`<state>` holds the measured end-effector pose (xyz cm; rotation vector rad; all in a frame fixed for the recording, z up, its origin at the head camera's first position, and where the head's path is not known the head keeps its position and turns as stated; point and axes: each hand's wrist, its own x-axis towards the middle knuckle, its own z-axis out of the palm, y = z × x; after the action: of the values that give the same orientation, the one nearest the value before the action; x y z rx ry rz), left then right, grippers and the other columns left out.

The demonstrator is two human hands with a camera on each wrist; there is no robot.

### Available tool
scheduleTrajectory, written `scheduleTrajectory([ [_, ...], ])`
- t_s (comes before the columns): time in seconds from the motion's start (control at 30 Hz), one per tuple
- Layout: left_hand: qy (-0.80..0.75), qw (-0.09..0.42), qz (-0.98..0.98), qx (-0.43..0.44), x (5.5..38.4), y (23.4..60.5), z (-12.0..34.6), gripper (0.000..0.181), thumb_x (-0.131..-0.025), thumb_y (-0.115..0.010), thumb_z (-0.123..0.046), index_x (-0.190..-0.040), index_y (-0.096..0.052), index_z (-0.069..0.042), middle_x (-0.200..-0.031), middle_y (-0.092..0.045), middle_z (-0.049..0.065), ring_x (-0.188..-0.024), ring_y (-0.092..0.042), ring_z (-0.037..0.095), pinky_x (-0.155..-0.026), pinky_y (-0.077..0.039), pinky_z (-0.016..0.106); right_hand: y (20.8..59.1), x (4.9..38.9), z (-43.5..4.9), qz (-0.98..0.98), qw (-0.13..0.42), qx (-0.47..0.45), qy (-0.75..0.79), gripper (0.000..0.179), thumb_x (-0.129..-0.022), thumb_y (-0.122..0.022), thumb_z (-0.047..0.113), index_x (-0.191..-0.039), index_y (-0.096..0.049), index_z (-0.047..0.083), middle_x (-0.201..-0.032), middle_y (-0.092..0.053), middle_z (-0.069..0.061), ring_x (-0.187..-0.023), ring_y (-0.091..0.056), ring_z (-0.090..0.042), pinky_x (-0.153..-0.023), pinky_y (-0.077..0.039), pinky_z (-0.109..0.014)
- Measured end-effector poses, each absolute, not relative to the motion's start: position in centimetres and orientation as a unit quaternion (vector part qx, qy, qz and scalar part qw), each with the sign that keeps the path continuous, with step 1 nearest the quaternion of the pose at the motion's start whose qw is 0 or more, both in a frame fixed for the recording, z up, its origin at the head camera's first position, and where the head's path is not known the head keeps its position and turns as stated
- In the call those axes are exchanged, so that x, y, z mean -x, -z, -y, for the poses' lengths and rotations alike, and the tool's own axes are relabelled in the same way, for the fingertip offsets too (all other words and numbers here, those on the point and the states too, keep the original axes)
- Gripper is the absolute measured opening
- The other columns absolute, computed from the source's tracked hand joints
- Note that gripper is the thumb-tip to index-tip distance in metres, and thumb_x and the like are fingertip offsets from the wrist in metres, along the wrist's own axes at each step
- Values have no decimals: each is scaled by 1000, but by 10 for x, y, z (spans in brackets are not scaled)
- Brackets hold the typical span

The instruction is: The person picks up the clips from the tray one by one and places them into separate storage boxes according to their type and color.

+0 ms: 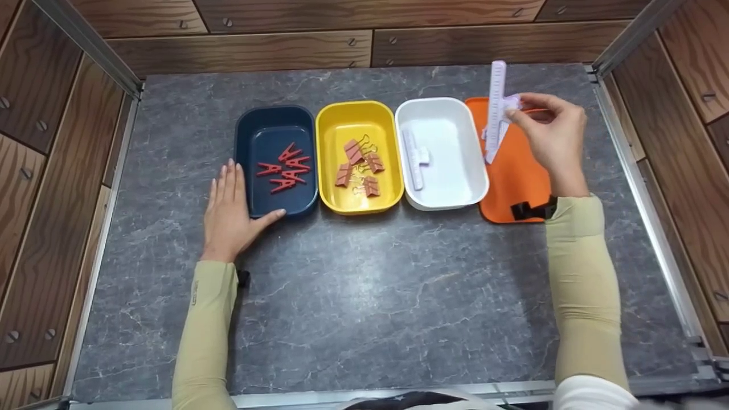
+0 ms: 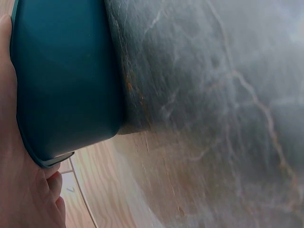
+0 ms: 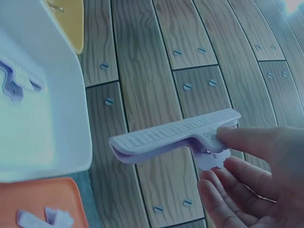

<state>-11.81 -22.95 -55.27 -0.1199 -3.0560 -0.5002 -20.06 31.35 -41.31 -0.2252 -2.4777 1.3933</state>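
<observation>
My right hand (image 1: 555, 128) pinches a pale purple bag clip (image 1: 496, 108) by its handle, thumb on one side and fingers on the other. The long ridged bar of the clip (image 3: 178, 130) shows in the right wrist view. It is held up above the orange tray (image 1: 515, 188), near the right rim of the white bin (image 1: 450, 199). A similar clip (image 1: 412, 159) lies inside the white bin, along its left wall. My left hand (image 1: 228, 213) rests against the dark blue bin (image 1: 276, 114), fingers straight along its left side and thumb at the front corner.
Several red clothespins (image 1: 285, 168) lie in the dark blue bin. Several pinkish binder clips (image 1: 359, 165) sit in the yellow bin (image 1: 356, 108). Another purple clip (image 3: 45, 218) lies on the orange tray. The four-sided grey marbled table (image 1: 364, 319) is bordered by wood-patterned walls (image 1: 256, 54).
</observation>
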Motion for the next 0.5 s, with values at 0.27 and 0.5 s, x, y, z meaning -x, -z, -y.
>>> scheduleTrajectory([
  [0.27, 161, 33, 985, 51, 117, 553, 230, 129, -80, -50, -89, -162, -4, -1, -169, 1, 14, -154, 5, 25, -123, 7, 37, 438, 217, -300, 861, 25, 82, -502, 41, -88, -82, 22, -123, -74, 1, -98, -68, -4, -80, -68, -10, -73, -57, -20],
  [0.5, 162, 34, 985, 50, 117, 554, 230, 129, -79, -50, -89, -162, -3, -2, -169, 2, 13, -154, 5, 24, -123, 7, 36, 459, 227, -283, 896, -22, 77, -437, 41, -89, -81, 24, -121, -74, 1, -101, -71, -12, -75, -68, -12, -62, -56, -19],
])
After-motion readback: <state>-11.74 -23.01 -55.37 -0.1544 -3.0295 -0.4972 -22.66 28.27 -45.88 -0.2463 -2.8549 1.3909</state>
